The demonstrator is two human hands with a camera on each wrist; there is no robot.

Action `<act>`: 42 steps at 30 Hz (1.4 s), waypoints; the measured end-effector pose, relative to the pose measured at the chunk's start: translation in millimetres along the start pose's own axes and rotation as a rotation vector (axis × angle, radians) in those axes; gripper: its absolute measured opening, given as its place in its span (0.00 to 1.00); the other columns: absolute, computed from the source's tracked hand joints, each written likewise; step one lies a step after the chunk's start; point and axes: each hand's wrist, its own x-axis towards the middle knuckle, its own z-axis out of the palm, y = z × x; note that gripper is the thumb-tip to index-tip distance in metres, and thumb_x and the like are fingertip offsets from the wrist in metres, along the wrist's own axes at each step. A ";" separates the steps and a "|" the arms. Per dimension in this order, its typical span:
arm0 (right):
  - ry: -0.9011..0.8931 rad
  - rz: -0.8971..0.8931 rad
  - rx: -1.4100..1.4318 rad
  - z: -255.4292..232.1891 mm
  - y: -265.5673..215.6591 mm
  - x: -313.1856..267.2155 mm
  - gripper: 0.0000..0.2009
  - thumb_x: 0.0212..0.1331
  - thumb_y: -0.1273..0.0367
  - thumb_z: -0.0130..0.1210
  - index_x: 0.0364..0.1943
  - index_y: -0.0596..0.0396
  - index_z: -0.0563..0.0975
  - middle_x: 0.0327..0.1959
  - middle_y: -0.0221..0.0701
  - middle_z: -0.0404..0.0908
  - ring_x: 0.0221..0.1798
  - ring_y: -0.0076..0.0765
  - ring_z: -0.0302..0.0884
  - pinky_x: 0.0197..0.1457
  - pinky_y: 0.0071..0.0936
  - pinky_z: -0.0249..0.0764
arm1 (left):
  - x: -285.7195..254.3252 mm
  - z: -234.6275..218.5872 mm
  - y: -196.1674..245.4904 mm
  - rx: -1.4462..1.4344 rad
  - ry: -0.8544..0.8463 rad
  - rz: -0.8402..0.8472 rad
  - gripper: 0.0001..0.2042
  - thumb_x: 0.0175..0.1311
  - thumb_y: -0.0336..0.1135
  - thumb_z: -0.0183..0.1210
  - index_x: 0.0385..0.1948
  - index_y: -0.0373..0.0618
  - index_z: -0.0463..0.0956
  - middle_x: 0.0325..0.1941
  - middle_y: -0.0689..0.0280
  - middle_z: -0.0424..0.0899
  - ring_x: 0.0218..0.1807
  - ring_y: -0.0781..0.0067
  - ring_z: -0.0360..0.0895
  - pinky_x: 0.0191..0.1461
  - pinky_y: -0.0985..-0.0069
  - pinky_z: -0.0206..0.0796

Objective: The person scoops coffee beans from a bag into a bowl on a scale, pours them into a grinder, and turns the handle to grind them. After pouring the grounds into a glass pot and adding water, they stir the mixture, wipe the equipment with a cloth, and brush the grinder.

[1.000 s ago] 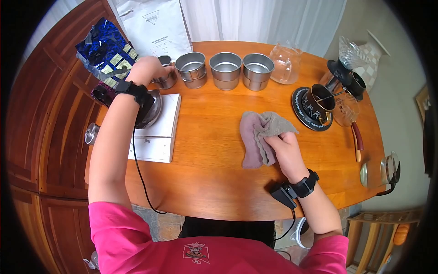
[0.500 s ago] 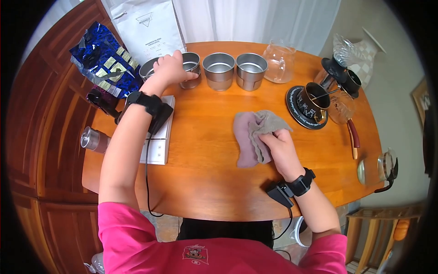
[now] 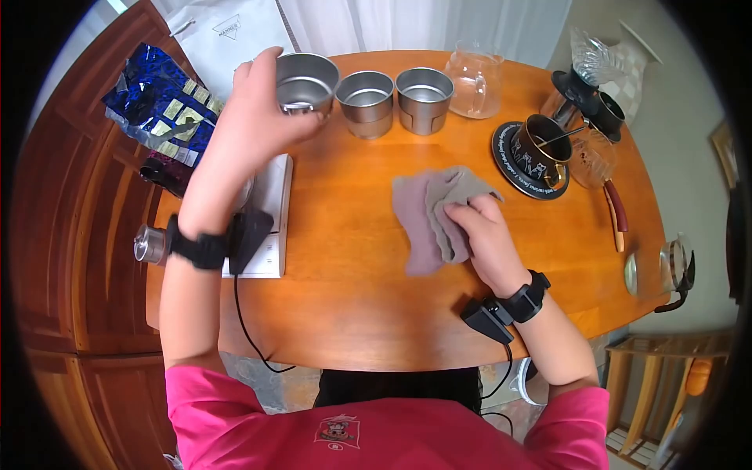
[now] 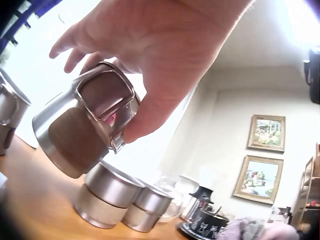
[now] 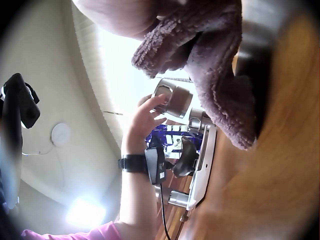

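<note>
My left hand (image 3: 254,117) grips a steel camping cup (image 4: 75,130) with a folding wire handle, fingers around its rim and thumb by the handle. The cup is raised off the table and tilted, as the left wrist view shows. Just right of it stand two more steel cups, a wider one (image 3: 366,110) and a narrower one (image 3: 424,106). Another steel cup (image 4: 7,112) shows at the left edge of the left wrist view. My right hand (image 3: 495,243) pinches a folded grey and mauve cloth (image 3: 419,223) over the middle of the table.
A white scale (image 3: 270,227) and blue bag (image 3: 160,110) lie left, with a white bag (image 3: 235,35) behind. Toward the right are a glass server (image 3: 475,86), a black cup (image 3: 540,149) on a saucer (image 3: 509,168), a dripper (image 3: 576,90) and a glass pot (image 3: 674,266).
My left hand moved from the leftmost cup to the one beside it, took hold of it and lifted it toward me. The right hand still holds the cloth in about the same place.
</note>
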 end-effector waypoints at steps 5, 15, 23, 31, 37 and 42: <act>-0.135 0.095 0.598 8.0 -9.8 -1.3 0.15 0.62 0.67 0.44 0.52 0.57 0.67 0.47 0.31 0.72 0.51 0.27 0.69 0.55 0.26 0.66 | -51.5 2.2 54.7 -0.139 0.072 0.312 0.37 0.31 0.19 0.57 0.55 0.41 0.60 0.47 0.52 0.67 0.49 0.48 0.68 0.50 0.63 0.65; -0.078 -0.001 0.167 9.8 -1.4 -5.7 0.16 0.55 0.75 0.49 0.49 0.60 0.68 0.44 0.30 0.75 0.45 0.23 0.71 0.49 0.22 0.68 | -88.3 27.5 82.7 -0.290 -0.130 0.452 0.40 0.32 0.27 0.67 0.57 0.42 0.60 0.56 0.53 0.66 0.55 0.52 0.66 0.56 0.65 0.59; -0.078 -0.078 0.106 16.1 -13.1 -10.1 0.16 0.53 0.77 0.49 0.48 0.61 0.67 0.43 0.29 0.74 0.46 0.23 0.71 0.49 0.23 0.68 | -92.8 45.8 46.5 -1.179 -0.468 -0.233 0.35 0.55 0.32 0.58 0.63 0.43 0.46 0.59 0.55 0.60 0.57 0.62 0.65 0.56 0.69 0.62; -0.140 -0.077 0.100 16.9 -18.5 -8.1 0.15 0.55 0.74 0.53 0.47 0.60 0.68 0.43 0.30 0.74 0.45 0.24 0.71 0.48 0.24 0.69 | -99.6 68.1 36.4 -1.939 -0.589 -0.537 0.25 0.65 0.50 0.45 0.55 0.40 0.59 0.51 0.58 0.71 0.51 0.70 0.73 0.48 0.72 0.72; 0.291 -0.463 0.126 8.6 -26.6 -7.5 0.12 0.55 0.75 0.53 0.44 0.58 0.70 0.41 0.28 0.74 0.42 0.21 0.71 0.44 0.22 0.69 | -98.7 78.1 31.8 -1.804 -0.531 -0.668 0.24 0.66 0.51 0.43 0.53 0.39 0.61 0.48 0.60 0.74 0.44 0.72 0.78 0.43 0.76 0.74; -0.009 -0.627 -0.635 8.7 -23.3 -5.5 0.14 0.45 0.79 0.49 0.40 0.60 0.74 0.37 0.38 0.75 0.44 0.42 0.73 0.48 0.32 0.68 | -100.9 74.3 37.0 -1.792 -0.580 -0.744 0.26 0.66 0.54 0.41 0.54 0.41 0.61 0.48 0.61 0.73 0.43 0.74 0.78 0.40 0.79 0.75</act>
